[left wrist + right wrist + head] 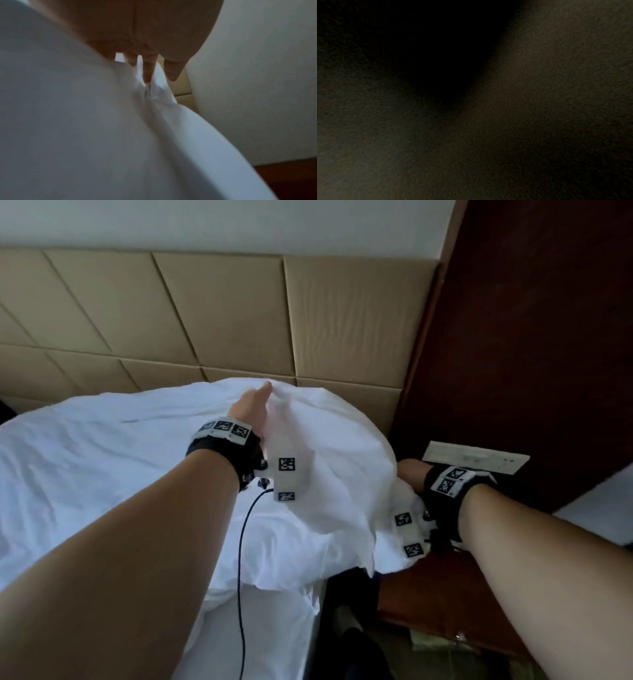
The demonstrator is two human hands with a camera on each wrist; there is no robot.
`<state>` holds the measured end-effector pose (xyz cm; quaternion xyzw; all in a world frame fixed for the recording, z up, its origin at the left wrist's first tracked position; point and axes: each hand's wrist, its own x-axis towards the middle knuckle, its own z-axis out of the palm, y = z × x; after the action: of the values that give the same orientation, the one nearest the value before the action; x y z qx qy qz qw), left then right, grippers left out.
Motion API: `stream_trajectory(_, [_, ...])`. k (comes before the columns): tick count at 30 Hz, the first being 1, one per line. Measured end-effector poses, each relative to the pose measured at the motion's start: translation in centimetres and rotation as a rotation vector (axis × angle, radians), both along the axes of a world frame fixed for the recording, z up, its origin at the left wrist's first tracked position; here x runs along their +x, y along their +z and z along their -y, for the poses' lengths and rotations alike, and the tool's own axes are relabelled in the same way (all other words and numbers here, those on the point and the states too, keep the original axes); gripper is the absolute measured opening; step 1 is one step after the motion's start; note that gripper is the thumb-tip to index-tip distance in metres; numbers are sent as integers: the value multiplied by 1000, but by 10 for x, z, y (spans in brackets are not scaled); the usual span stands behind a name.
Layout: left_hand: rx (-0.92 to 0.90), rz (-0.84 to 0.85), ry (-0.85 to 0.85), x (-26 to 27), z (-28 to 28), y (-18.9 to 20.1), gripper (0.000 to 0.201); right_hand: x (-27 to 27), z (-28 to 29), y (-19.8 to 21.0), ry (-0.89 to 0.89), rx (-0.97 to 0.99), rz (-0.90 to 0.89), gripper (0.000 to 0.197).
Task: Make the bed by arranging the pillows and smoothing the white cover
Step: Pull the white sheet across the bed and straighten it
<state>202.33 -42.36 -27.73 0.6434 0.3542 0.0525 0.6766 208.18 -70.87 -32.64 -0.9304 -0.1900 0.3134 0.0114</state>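
Note:
A plump white pillow (325, 440) lies at the bed's right corner against the headboard, on the rumpled white cover (85, 457). My left hand (251, 409) reaches over the pillow's top edge. In the left wrist view its fingers (147, 70) point down, and the pillow's fabric (150, 94) gathers into creases at their tips, pinched. My right hand (411, 472) is at the pillow's right end, with its fingers hidden behind the fabric. The right wrist view is dark and shows nothing.
A tan padded headboard (222, 313) runs behind the bed. A dark wooden wall panel (531, 337) and a wooden nightstand (428, 604) stand close on the right, with a white switch panel (476, 460) just past my right hand. A black cable (241, 577) hangs from my left wrist.

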Motion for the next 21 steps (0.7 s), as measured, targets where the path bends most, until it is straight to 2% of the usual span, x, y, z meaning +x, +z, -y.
stream_trajectory(1, [-81,23,-16,4,7,-16,73,3,4,-12,-98,69,-12,38])
stream_trajectory(4, [-181,-52,-62,4,29,-57,58,23,7,-67,-164,26,-18,42])
stream_trajectory(6, [-120,-164,-77,6,26,-87,49,39,3,-98,-320,36,-35,41])
stream_trajectory(8, [-60,-278,-52,10,12,-119,45,51,-8,-123,-354,66,-106,43])
stream_trajectory(10, [-23,-402,-1,15,-4,-148,43,67,-20,-156,-345,63,-179,49])
stream_trajectory(12, [23,-519,1,20,-19,-174,39,85,-34,-185,-535,178,-214,64])
stream_trajectory(13, [27,-556,-1,23,-25,-185,39,93,-44,-195,-563,190,-218,66])
stream_trajectory(15, [0,-596,4,32,-36,-209,45,114,-64,-223,-507,180,-216,69])
stream_trajectory(18, [-54,-643,44,49,-47,-239,45,145,-86,-276,-413,147,-209,100])
stream_trajectory(19, [-86,-653,83,55,-50,-248,38,155,-91,-298,-384,127,-213,101])
stream_trajectory(21, [-139,-678,146,69,-54,-263,34,160,-105,-296,-310,103,-215,96])
